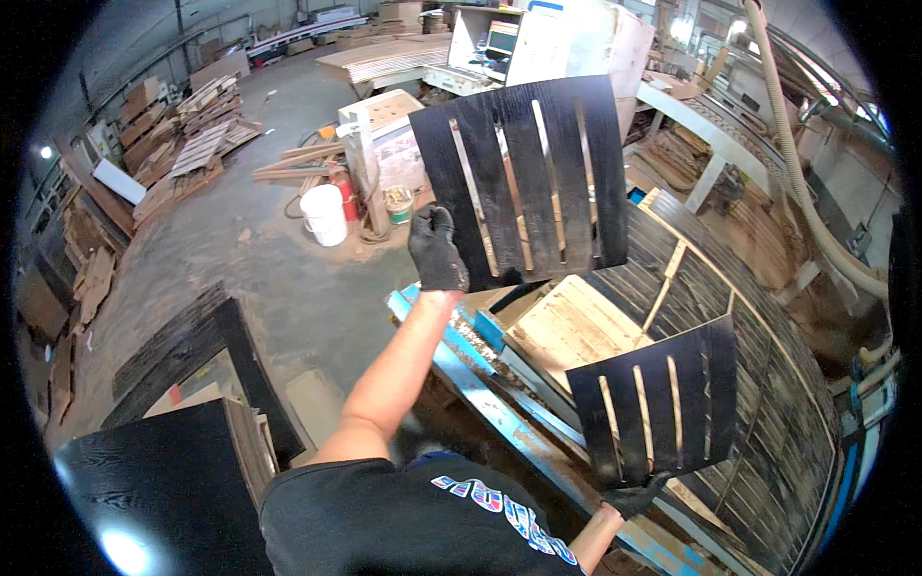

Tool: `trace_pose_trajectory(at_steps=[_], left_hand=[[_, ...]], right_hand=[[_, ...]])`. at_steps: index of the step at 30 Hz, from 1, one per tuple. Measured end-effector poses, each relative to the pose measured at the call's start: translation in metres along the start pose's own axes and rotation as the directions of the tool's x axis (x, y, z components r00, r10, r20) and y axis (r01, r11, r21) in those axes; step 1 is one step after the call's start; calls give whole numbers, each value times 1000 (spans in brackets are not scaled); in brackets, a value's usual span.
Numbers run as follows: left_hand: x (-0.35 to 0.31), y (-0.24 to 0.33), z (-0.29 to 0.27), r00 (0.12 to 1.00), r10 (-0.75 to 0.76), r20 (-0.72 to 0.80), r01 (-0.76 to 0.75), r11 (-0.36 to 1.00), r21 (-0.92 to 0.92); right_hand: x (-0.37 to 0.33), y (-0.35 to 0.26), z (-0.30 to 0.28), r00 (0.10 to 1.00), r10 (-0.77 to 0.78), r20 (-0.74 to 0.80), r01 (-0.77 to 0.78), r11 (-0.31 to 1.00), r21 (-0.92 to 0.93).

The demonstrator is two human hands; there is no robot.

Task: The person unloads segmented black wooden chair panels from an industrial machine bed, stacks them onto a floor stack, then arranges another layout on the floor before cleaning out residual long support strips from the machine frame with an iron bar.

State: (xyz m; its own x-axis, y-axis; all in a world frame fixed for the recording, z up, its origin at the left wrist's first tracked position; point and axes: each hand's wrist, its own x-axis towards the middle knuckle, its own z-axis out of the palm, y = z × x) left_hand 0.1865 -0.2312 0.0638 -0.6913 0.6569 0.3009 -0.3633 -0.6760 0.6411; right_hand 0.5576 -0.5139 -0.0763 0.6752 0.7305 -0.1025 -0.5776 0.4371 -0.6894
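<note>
My left hand (437,252), in a black glove, is closed on the left edge of a black wood-grain panel (485,158) with several long slots cut through it. That panel is held up, tilted, out in front of me. Lower and to the right, my right hand (634,497), also in a dark glove, grips the bottom edge of a second black slotted panel (661,403), which looks smaller in view. Its fingers are partly hidden. Behind and between the two panels lies a pale wooden board (571,326) on a blue-edged frame (466,360).
Dark planked material with pale strips (788,413) spreads to the right. A stack of black panels (154,480) stands at lower left, beside a black frame (252,360). Beyond are a white bucket (325,217), a red fire extinguisher (344,190) and a hanging hose (792,163).
</note>
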Motion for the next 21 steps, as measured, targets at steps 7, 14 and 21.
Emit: trace_pose_trajectory(at_steps=[7,14,21], left_hand=[[78,12,63,964,174,203,-198,975,103],[112,32,133,896,302,326,-315,949,-10],[94,39,162,884,314,345,-317,947,-52]], right_hand=[[-9,24,11,993,104,49,-109,989,99],[-11,26,14,993,95,76,-107,980,166],[8,25,-25,995,97,-17,-90,969,232]])
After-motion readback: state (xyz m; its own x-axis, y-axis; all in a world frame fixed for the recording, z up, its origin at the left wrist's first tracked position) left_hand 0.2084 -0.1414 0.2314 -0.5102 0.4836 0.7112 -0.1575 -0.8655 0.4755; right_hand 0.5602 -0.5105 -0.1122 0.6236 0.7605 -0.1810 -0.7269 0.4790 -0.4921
